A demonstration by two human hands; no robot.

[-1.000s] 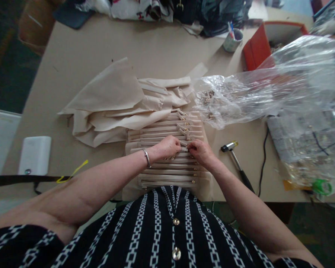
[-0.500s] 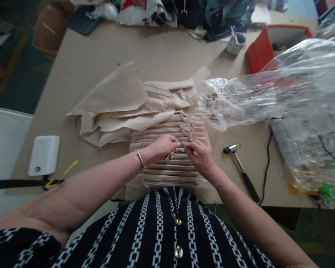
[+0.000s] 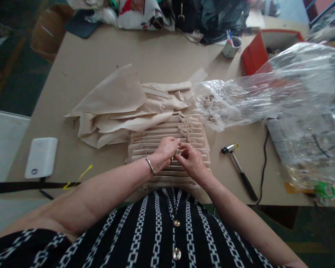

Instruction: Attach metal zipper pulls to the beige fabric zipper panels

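Note:
Cream fabric strips with zippers (image 3: 153,133) lie in overlapping rows on the table in front of me. Over the middle rows my two hands meet. My left hand (image 3: 167,149) is closed, with small metal zipper pulls (image 3: 176,150) showing at its fingers. My right hand (image 3: 190,160) pinches at the same small metal pieces; its fingertips almost touch the left ones. Which piece sits in which fingers is partly hidden. Further up the rows, zipper pulls (image 3: 183,130) hang from the sliders at the right ends. Loose cream fabric (image 3: 111,96) is heaped just beyond.
A clear plastic bag (image 3: 240,100) with small metal parts lies right of the fabric. A hammer (image 3: 237,163) and a black cable (image 3: 264,169) are at the right. Behind stand a cup of pens (image 3: 231,47) and a red box (image 3: 254,56). A white device (image 3: 41,157) is at left.
Both hands have come closer together and moved slightly left and down. The right fingers now work against the left hand's fingers, at the small metal pieces. The view has shifted a little.

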